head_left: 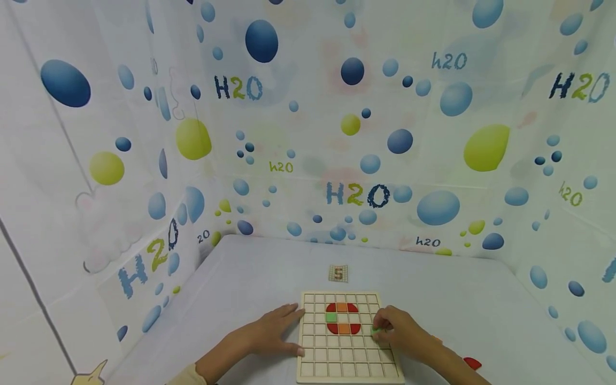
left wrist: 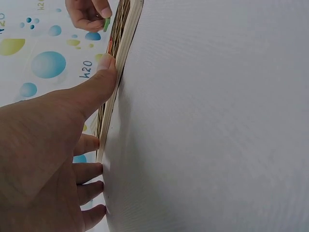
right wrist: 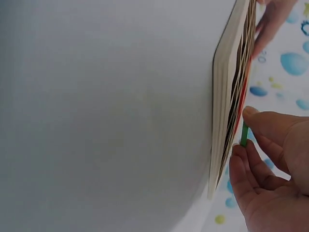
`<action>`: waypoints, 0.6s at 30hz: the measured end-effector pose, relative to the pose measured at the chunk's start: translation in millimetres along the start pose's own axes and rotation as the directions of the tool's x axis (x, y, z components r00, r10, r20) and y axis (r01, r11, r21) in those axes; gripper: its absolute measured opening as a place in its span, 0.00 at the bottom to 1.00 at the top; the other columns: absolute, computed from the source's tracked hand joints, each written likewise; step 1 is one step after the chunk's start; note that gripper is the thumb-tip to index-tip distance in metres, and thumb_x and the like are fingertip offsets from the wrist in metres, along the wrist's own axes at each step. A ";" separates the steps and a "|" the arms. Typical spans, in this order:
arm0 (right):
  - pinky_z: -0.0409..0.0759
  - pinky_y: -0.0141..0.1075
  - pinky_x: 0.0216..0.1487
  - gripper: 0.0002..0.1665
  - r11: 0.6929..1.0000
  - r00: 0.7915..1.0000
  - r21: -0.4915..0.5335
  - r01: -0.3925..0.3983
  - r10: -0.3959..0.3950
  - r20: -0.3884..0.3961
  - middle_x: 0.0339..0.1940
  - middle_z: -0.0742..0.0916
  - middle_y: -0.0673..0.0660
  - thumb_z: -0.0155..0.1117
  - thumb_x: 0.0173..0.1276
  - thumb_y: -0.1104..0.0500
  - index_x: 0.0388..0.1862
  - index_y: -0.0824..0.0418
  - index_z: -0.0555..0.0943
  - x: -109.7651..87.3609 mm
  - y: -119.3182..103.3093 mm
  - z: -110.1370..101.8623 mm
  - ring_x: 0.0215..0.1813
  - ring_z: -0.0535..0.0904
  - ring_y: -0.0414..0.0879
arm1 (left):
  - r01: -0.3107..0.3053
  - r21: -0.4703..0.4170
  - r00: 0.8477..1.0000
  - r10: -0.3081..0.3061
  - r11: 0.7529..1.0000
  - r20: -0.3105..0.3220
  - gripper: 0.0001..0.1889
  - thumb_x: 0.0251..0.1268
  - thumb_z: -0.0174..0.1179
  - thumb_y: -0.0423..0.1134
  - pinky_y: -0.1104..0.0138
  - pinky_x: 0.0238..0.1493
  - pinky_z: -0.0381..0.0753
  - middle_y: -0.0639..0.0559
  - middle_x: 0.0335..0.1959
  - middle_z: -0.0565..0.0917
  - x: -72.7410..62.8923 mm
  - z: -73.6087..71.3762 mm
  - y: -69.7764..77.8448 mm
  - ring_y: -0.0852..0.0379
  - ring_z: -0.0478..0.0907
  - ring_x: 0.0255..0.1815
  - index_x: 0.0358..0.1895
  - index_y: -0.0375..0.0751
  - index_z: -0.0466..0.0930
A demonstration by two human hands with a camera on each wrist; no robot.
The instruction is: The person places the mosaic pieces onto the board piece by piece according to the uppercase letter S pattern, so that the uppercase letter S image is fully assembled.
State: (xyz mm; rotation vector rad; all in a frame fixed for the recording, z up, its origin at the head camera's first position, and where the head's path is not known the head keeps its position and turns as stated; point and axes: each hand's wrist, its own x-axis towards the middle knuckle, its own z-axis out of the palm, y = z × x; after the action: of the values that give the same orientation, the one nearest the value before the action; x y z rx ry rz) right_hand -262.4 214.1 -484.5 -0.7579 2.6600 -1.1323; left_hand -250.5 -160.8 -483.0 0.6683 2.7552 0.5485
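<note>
A wooden grid board [head_left: 337, 355] lies on the table. In its upper middle, red rounded corner tiles [head_left: 354, 308], orange tiles [head_left: 342, 307] and a green square tile [head_left: 331, 317] form a ring with a gap at its right side. My left hand [head_left: 271, 332] rests against the board's left edge, fingers spread and thumb at the rim [left wrist: 126, 48]. Over the right edge my right hand [head_left: 400, 332] pinches a green tile [right wrist: 245, 134] between thumb and fingertips, close above the board.
Behind the board lies a small card [head_left: 338, 274] with a pattern like a 5 or S on a grid. A red tile [head_left: 472, 363] is on the table at right, and an orange piece [head_left: 437, 340] shows partly behind my right forearm. Printed curtains surround the table.
</note>
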 end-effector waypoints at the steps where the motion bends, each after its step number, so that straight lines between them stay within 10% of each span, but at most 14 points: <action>1: 0.81 0.30 0.47 0.10 1.000 1.000 0.011 0.016 -0.016 0.012 0.43 0.81 0.50 0.75 0.71 0.57 0.42 0.56 0.81 1.3 -1.6 3.7 0.46 0.77 0.40 | 0.002 -0.003 1.000 -0.002 1.000 0.002 0.52 0.61 0.69 0.70 0.37 0.79 0.64 0.41 0.85 0.60 0.1 0.2 0.1 0.37 0.58 0.84 0.83 0.50 0.62; 18: 0.77 0.29 0.38 0.08 0.986 0.985 -0.053 0.158 -0.153 0.084 0.36 0.79 0.46 0.76 0.70 0.57 0.36 0.53 0.82 16.1 -17.1 24.7 0.38 0.72 0.34 | 0.006 0.001 1.000 -0.006 1.000 -0.004 0.52 0.61 0.69 0.70 0.38 0.79 0.64 0.41 0.85 0.60 -0.8 0.3 2.4 0.37 0.58 0.84 0.83 0.51 0.62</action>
State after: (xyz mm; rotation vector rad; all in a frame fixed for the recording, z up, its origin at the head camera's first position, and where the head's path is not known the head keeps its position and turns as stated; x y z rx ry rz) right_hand -261.6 180.3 -488.9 -1.0151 2.6166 -1.0373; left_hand -248.8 -159.2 -482.2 0.6599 2.7608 0.5476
